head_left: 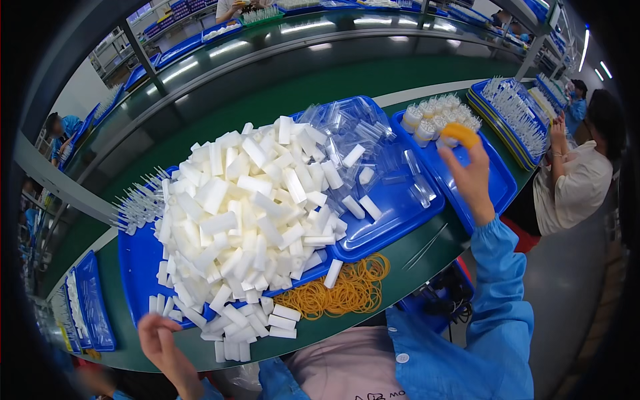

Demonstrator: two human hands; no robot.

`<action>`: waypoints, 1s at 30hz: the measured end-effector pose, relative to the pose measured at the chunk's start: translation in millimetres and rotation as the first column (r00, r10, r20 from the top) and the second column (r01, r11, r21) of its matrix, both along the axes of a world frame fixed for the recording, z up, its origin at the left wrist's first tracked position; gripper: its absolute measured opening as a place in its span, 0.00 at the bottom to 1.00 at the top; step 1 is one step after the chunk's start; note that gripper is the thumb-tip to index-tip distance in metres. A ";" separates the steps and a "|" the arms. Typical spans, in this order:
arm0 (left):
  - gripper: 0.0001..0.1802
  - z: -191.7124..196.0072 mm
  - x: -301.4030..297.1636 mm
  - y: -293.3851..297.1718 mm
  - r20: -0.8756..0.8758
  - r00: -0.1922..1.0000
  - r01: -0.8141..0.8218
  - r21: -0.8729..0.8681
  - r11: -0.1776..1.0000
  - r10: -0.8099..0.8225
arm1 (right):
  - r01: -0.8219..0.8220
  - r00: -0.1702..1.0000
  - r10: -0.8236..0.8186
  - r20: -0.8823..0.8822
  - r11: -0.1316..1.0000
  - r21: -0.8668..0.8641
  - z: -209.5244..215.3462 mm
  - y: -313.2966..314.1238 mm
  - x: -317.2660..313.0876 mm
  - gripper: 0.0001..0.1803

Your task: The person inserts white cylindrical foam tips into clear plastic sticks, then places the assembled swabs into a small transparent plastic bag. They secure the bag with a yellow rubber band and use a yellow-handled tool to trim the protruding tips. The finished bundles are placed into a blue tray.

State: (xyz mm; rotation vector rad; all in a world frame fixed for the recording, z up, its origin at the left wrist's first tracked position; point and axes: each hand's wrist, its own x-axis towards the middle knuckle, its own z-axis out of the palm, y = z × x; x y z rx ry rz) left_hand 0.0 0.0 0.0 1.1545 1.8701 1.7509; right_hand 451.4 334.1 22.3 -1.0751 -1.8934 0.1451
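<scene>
My left hand [167, 350] is at the near left table edge, its fingers loosely bent and apart, beside loose white foam-like cylinders [233, 327]. Nothing shows in it. Over the right blue tray [493, 177], my right hand [472, 177] has its thumb and forefinger spread, with a yellow-orange covering [460, 135] on the finger. They are at the near end of a group of bundled white-and-clear pieces [427, 130]; the fingers partly hide the closest one. A large heap of white cylinders [247, 200] fills the middle blue tray [137, 267].
Clear plastic tubes [360, 127] lie in the tray beside the heap. Tan rubber bands [340, 290] are piled at its near edge, next to two thin rods [423, 247]. White-tipped pieces [143, 200] stand at the left. A co-worker [573, 173] sits at the right by stacked trays [510, 123].
</scene>
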 end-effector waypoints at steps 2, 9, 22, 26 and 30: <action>0.23 10.3 -17.4 18.2 -0.056 0.992 -0.119 -0.077 0.990 0.115 | -0.247 0.963 0.264 0.051 0.942 -0.227 1.6 -14.5 -25.0 0.14; 0.21 -0.2 -85.3 88.4 -0.780 0.622 -0.225 -0.258 0.940 -0.065 | -0.233 0.921 0.286 0.264 0.949 -0.213 -31.1 -14.9 -84.9 0.12; 0.18 -24.7 -170.1 118.9 -0.821 0.556 -0.378 -0.391 0.839 -0.133 | -0.320 0.914 0.330 0.234 0.944 -0.082 -56.0 -12.0 -81.1 0.11; 0.12 -4.2 -159.0 125.4 -0.850 0.520 -0.396 -0.330 0.857 -0.087 | -0.222 0.962 0.219 0.160 0.975 0.001 -53.4 -16.0 -77.7 0.14; 0.06 0.3 -145.0 131.9 -0.931 0.351 -0.230 -0.186 0.955 -0.097 | -0.170 0.973 0.166 0.161 0.985 0.013 -47.1 -21.4 -78.0 0.14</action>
